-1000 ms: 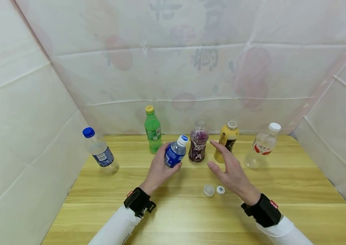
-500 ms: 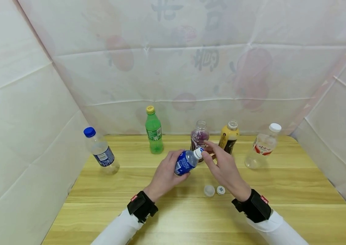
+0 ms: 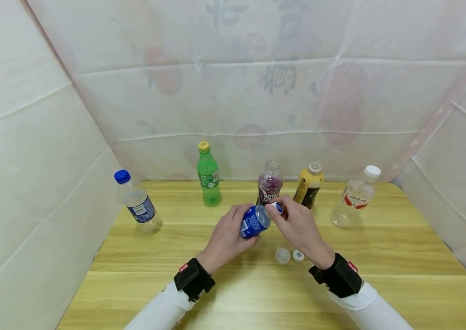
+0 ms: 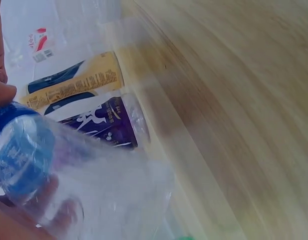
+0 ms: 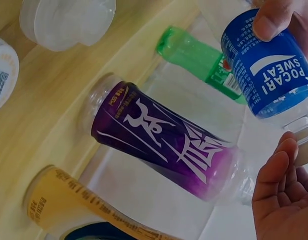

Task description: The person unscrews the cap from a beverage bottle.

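My left hand [image 3: 226, 233] grips a clear plastic bottle [image 3: 254, 222] round its blue Pocari Sweat label. The bottle tilts over, its neck leaning right, above the wooden table [image 3: 233, 293]. At that neck, my right hand [image 3: 299, 227] pinches the white cap [image 3: 276, 207] with its blue top, thumb and fingers covering part of it. In the right wrist view the blue label [image 5: 268, 65] shows plainly under the left thumb. Seen from the left wrist, the bottle's clear base [image 4: 114, 190] points toward the camera. Behind the hands stands an uncapped purple bottle [image 3: 270, 185], its lower part hidden.
An uncapped yellow bottle [image 3: 309, 183] stands right of the purple one. A white-capped clear bottle [image 3: 354, 201] is farther right. Leftward stand a green bottle [image 3: 209, 178] and a blue-capped bottle [image 3: 139, 206]. A translucent cap [image 3: 282, 255] and a white cap [image 3: 298, 255] lie nearer.
My left hand has moved right and tipped the bottle toward my right hand. The right hand, earlier apart with spread fingers, has come in and taken hold of the cap.
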Action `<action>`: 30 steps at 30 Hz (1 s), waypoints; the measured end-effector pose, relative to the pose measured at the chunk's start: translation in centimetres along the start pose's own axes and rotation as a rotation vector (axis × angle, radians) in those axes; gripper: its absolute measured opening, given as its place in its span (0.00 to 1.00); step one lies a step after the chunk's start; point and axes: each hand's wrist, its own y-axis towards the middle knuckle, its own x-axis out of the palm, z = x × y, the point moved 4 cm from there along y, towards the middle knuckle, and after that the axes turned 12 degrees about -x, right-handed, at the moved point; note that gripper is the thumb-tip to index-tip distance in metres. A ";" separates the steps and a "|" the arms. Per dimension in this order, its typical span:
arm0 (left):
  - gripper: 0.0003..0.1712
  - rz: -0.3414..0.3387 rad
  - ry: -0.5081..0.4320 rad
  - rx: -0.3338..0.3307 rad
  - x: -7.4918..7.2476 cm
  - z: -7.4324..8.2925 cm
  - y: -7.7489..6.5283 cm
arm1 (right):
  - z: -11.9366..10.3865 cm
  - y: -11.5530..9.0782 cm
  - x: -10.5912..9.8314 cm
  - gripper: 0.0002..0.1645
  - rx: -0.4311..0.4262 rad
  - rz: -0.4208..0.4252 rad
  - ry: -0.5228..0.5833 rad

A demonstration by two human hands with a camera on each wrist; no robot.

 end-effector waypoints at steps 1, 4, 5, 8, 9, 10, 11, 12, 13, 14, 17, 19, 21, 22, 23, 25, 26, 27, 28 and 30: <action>0.54 -0.004 0.005 -0.009 0.0 0.0 0.0 | 0.1 0.0 0.0 0.10 0.006 0.002 0.004; 0.59 -0.023 0.015 -0.045 0.2 -0.1 0.0 | 0.2 -0.1 0.0 0.09 0.028 0.005 0.020; 0.61 -0.030 0.014 -0.057 0.2 -0.1 0.0 | 0.2 -0.1 -0.1 0.09 0.036 0.007 0.026; 0.65 -0.051 0.005 -0.090 0.4 -0.3 -0.1 | 0.3 -0.1 -0.2 0.08 0.055 0.013 0.049; 0.65 -0.057 -0.001 -0.099 0.4 -0.3 -0.1 | 0.3 -0.2 -0.2 0.07 0.055 0.018 0.054; 0.65 -0.060 -0.006 -0.105 0.4 -0.4 -0.1 | 0.4 -0.2 -0.3 0.07 0.056 0.022 0.059; 0.64 -0.063 -0.015 -0.105 0.5 -0.4 -0.1 | 0.4 -0.3 -0.3 0.07 0.054 0.026 0.061; 0.64 -0.067 -0.020 -0.107 0.5 -0.5 -0.1 | 0.5 -0.3 -0.3 0.07 0.052 0.028 0.065; 0.63 -0.070 -0.026 -0.107 0.5 -0.5 -0.1 | 0.5 -0.3 -0.3 0.06 0.050 0.028 0.066; 0.62 -0.073 -0.028 -0.105 0.6 -0.6 -0.1 | 0.5 -0.3 -0.3 0.06 0.046 0.028 0.064; 0.58 -0.077 -0.033 -0.095 0.7 -0.6 -0.1 | 0.6 -0.4 -0.4 0.09 0.061 0.010 0.054; 0.55 -0.081 -0.028 -0.091 0.7 -0.6 -0.2 | 0.7 -0.4 -0.4 0.13 0.076 -0.003 0.039; 0.54 -0.080 -0.022 -0.088 0.8 -0.7 -0.2 | 0.7 -0.4 -0.5 0.16 0.091 -0.010 0.022; 0.54 -0.080 -0.018 -0.085 0.8 -0.6 -0.2 | 0.8 -0.4 -0.5 0.17 0.097 -0.012 0.014; 0.53 -0.078 -0.015 -0.082 0.8 -0.6 -0.2 | 0.8 -0.3 -0.5 0.18 0.101 -0.013 0.005; 0.53 -0.077 -0.009 -0.077 0.8 -0.6 -0.3 | 0.7 -0.2 -0.5 0.19 0.105 -0.012 -0.010; 0.53 -0.076 -0.008 -0.075 0.8 -0.6 -0.2 | 0.7 -0.2 -0.5 0.18 0.104 -0.009 -0.017; 0.54 -0.076 -0.006 -0.073 0.8 -0.6 -0.2 | 0.7 -0.2 -0.5 0.18 0.104 -0.007 -0.023; 0.54 -0.076 -0.006 -0.072 0.8 -0.6 -0.2 | 0.7 -0.1 -0.5 0.17 0.101 -0.004 -0.028; 0.53 -0.076 -0.007 -0.070 0.7 -0.5 -0.2 | 0.7 -0.1 -0.5 0.15 0.094 0.003 -0.034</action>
